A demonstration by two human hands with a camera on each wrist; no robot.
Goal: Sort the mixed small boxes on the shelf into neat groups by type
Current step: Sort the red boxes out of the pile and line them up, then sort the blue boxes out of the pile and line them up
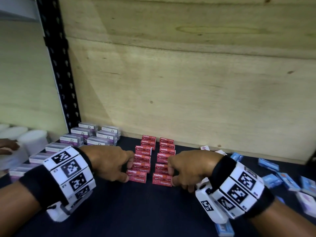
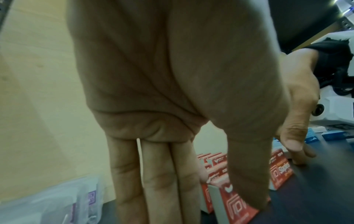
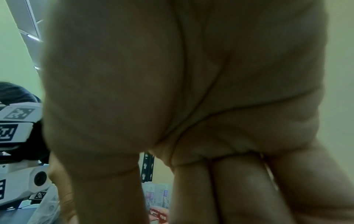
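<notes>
Red staples boxes stand in two neat rows on the dark shelf, a left row (image 1: 141, 164) and a right row (image 1: 163, 161). My left hand (image 1: 127, 170) lies against the left side of the left row. Its fingers (image 2: 161, 181) are straight and its thumb (image 2: 247, 174) touches the front red box (image 2: 235, 201). My right hand (image 1: 172, 171) lies against the right side of the right row, with straight fingers (image 3: 229, 189) above a red box (image 3: 159, 215). Neither hand grips a box.
Clear purple-labelled boxes (image 1: 95, 135) are grouped at the back left. Blue boxes (image 1: 280, 178) and some white ones (image 1: 205, 148) lie scattered at the right. White tubs (image 1: 32, 139) and another person's hand (image 1: 8, 146) are beyond the black upright (image 1: 58, 65).
</notes>
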